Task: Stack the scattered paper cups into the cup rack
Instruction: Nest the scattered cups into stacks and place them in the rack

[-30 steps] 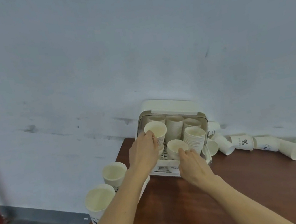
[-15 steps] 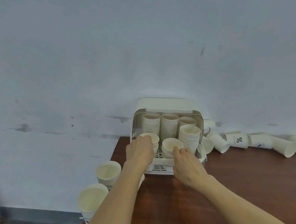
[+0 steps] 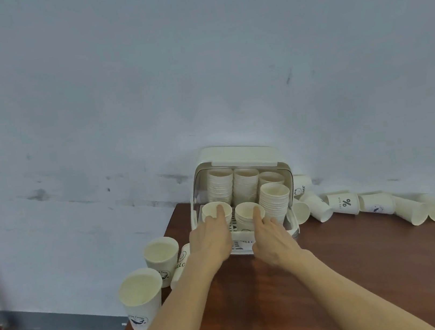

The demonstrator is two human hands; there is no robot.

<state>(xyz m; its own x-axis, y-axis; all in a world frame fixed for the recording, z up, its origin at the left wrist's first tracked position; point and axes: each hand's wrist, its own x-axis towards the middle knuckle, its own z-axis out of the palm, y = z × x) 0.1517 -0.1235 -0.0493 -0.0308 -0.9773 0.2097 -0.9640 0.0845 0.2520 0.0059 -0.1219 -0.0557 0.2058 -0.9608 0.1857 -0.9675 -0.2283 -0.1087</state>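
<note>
Both hands reached forward into the front row of the cup rack (image 3: 266, 238) at the back of the table (image 3: 340, 273). The left hand (image 3: 210, 239) touched the front-left cup (image 3: 212, 211), forefinger over its rim; the right hand (image 3: 270, 234) touched the middle cup (image 3: 246, 211) likewise. Neither grip was visibly clamped, though the palms hid the thumbs. The loose cups lay sideways, off to either side: a tipped row (image 3: 372, 205) nearer the right hand, upright ones (image 3: 154, 276) nearer the left. The rack's base was hidden.
</note>
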